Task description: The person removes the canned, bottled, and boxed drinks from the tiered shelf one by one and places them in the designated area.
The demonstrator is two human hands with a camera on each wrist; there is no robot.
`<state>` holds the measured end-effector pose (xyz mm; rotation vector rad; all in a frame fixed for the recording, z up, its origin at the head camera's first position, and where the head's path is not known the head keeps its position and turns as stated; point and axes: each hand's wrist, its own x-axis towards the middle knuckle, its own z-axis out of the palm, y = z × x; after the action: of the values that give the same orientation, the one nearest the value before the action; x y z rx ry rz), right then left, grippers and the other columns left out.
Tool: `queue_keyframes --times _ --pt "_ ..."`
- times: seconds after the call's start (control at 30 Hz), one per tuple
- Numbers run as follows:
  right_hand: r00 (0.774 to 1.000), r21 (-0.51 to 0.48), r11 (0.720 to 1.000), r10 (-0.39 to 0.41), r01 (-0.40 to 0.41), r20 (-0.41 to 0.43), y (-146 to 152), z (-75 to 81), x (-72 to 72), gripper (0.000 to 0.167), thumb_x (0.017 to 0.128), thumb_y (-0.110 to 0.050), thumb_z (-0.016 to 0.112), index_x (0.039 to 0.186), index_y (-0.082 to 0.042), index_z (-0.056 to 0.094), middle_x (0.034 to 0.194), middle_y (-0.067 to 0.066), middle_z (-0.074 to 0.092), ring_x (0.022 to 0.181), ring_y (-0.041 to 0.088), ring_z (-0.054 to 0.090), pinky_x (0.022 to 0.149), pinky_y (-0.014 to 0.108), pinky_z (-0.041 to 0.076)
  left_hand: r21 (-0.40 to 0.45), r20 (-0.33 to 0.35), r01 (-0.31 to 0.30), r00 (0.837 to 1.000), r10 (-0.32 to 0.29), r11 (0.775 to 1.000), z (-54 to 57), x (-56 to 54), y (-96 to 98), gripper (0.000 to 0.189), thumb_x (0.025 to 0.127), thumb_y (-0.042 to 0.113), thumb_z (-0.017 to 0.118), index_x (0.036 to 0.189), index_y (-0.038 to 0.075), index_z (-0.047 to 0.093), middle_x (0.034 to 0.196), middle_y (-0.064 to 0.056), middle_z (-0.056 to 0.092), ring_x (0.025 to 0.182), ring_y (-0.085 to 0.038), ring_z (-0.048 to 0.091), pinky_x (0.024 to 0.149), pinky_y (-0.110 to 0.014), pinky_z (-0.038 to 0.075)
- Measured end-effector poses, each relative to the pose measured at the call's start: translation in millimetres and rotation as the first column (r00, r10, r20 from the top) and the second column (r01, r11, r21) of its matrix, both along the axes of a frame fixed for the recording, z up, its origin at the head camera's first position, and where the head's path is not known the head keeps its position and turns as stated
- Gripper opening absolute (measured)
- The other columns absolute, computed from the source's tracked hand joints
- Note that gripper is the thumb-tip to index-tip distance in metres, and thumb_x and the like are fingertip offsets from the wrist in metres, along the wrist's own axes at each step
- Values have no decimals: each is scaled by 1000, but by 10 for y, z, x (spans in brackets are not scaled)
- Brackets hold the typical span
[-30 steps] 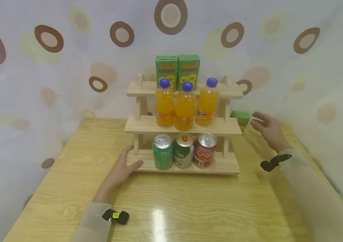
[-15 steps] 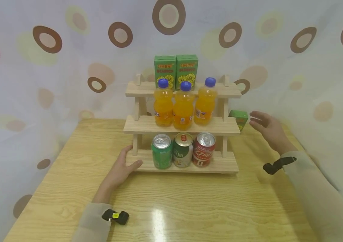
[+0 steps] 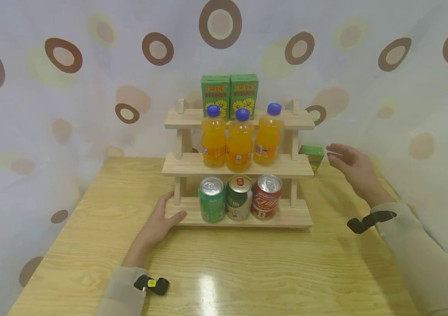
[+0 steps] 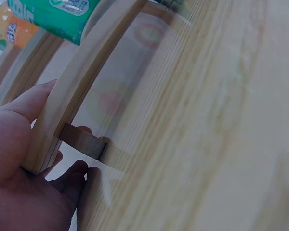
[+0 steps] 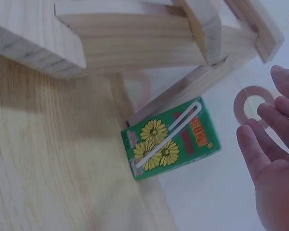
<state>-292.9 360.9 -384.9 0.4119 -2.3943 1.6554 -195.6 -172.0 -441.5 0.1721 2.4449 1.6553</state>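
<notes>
My left hand (image 3: pixel 156 224) grips the left end of the bottom board of a three-tier wooden display shelf (image 3: pixel 298 214). In the left wrist view the thumb lies along that board (image 4: pixel 70 94) and the fingers reach beneath it. To the right of the shelf, a green drink carton (image 3: pixel 314 156) stands on the table, partly hidden by the middle tier. Yellow flowers and a white bent straw show on the carton (image 5: pixel 176 139) in the right wrist view. My right hand (image 3: pixel 353 170) hovers just right of it, fingers apart and holding nothing.
Two matching green cartons (image 3: pixel 229 94) stand on the top tier. Three orange soda bottles (image 3: pixel 240 149) with blue caps fill the middle one. Below are a green can (image 3: pixel 212 202), a dark green and white can (image 3: pixel 239 199) and a red can (image 3: pixel 266 199). A patterned curtain (image 3: pixel 66 127) hangs behind the wooden table (image 3: pixel 228 259).
My right wrist and forearm have shifted slightly right, while the fingers stay beside the carton. The left hand keeps its hold on the shelf, and the drinks stand as before.
</notes>
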Motion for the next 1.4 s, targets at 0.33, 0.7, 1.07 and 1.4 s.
queue_keyframes --times 0.33,0.7,1.07,1.4 --pt "996 -84 994 70 -75 -58 -193 250 49 45 97 -6 62 138 8 49 125 -3 63 113 8 60 89 17 49 -7 -1 -7 1000 7 1000 13 22 5 78 99 26 62 156 5 12 160 -23 13 147 -41 7 114 -62 11" --pt "997 -23 998 62 -64 -54 -381 526 38 46 98 -11 63 140 1 51 135 6 60 115 6 59 94 15 46 1 -3 -7 1000 7 1000 10 24 5 78 99 25 62 156 4 12 159 -23 16 147 -41 9 115 -62 11" --pt "993 -2 997 71 -72 -89 -514 677 12 43 97 -12 65 136 3 54 129 5 63 114 8 60 93 15 46 -3 5 -3 1000 3 1000 -12 40 2 80 99 26 63 156 4 11 160 -24 14 147 -41 8 115 -61 11" --pt "995 -9 998 59 -60 -84 -666 848 -26 46 97 -13 64 139 2 52 136 14 58 115 10 60 93 17 48 4 -1 2 1000 -2 1000 9 17 10 79 99 25 61 156 4 11 160 -23 13 148 -40 7 115 -61 10"
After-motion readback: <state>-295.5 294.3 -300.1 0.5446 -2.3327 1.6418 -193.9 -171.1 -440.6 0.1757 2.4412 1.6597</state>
